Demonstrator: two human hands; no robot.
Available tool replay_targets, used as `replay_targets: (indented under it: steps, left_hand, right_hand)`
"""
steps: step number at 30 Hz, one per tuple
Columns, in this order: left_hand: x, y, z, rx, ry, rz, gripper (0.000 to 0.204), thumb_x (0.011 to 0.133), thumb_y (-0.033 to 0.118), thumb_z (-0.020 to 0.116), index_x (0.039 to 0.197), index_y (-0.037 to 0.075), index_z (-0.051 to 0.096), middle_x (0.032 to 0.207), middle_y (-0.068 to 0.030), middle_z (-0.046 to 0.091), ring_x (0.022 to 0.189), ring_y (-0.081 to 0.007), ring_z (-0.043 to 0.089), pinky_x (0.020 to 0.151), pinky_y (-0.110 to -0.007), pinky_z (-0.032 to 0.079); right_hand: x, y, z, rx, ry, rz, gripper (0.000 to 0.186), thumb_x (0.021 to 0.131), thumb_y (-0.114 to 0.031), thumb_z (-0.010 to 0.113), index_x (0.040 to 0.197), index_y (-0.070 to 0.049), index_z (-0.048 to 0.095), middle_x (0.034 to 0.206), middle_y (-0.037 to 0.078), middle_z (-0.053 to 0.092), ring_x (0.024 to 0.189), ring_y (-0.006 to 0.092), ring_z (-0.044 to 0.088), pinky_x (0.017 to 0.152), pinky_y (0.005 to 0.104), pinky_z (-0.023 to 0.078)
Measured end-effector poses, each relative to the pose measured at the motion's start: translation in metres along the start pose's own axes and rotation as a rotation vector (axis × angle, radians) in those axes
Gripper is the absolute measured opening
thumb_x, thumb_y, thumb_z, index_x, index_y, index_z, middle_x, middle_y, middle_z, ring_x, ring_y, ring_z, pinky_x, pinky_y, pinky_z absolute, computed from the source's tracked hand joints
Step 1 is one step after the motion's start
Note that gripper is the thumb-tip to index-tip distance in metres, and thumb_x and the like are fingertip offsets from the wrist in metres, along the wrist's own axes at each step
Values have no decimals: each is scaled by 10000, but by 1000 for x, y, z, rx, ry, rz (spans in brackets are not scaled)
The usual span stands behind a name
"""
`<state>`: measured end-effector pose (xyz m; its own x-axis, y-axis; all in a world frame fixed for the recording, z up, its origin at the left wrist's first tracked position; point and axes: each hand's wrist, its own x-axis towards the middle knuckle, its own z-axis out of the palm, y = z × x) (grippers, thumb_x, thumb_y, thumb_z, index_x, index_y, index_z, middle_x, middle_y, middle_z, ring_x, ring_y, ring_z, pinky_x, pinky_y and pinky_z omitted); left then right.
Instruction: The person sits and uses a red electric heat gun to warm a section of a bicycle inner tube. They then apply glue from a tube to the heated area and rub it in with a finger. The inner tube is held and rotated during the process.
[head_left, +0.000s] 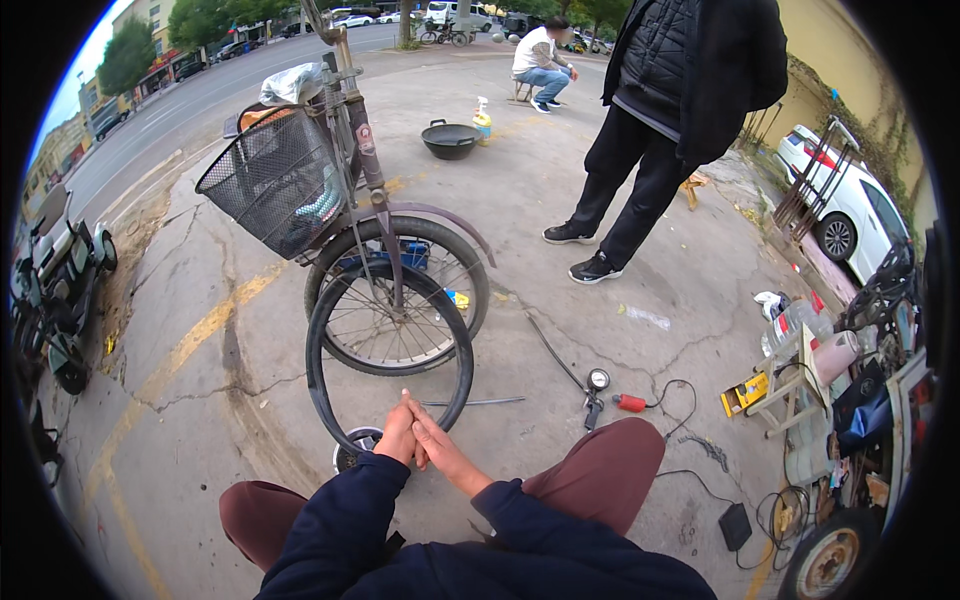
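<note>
Near centre of the head view, left hand (397, 437) and right hand (437, 447) meet at the bottom of a black tyre (318, 330) standing upright on the concrete ground (200, 300). Both hands' grip looks closed, fingers pinched on the tyre's lower edge; exact hold is partly hidden by the hands themselves.

Progress, judging by layout: tyre seems loose, hanging around the front wheel (400, 300) of a purple bicycle (375, 190) rather than seated on the rim. So refitting looks unfinished. A small round metal dish (355, 445) sits just left of the hands, touching or almost touching the tyre.

Around:
- wire basket (275, 180) on the bicycle, far left of the hands
- air gauge with hose (597, 385) on the ground to the right, near a red-handled tool (630, 403)
- thin metal rod (480, 402) lying just past the hands
- black basin (450, 138) far off
- standing person in black (660, 110) far right, a crouching person (540, 60) beyond
- cluttered tool stand (800, 390) at right edge

Nothing blocks the hands; the hose is the nearest snag.
</note>
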<state>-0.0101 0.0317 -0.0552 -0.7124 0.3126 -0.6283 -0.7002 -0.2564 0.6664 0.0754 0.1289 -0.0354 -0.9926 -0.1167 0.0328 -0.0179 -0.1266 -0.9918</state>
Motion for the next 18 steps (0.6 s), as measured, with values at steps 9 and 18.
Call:
replay_targets:
  steps: [9,18]
  left_hand:
    - [20,-58,14,-301,-436,170,396,1082,345,325,1372,98,433,1107,-131,628,845,-252,652,652,-375,556]
    - [59,-50,41,192,-682,32,638,963,563,499,1409,111,432,1443,-113,471,1302,-327,444,1149,-437,287]
  right_hand:
    - [2,-8,-32,400,311,289,641,1041,-435,445,1519,-33,303,1431,125,506,1109,212,586,868,277,489]
    - [32,34,-71,-623,489,-209,483,1032,-419,389,1287,-60,586,1386,159,546,1182,348,576,994,412,452]
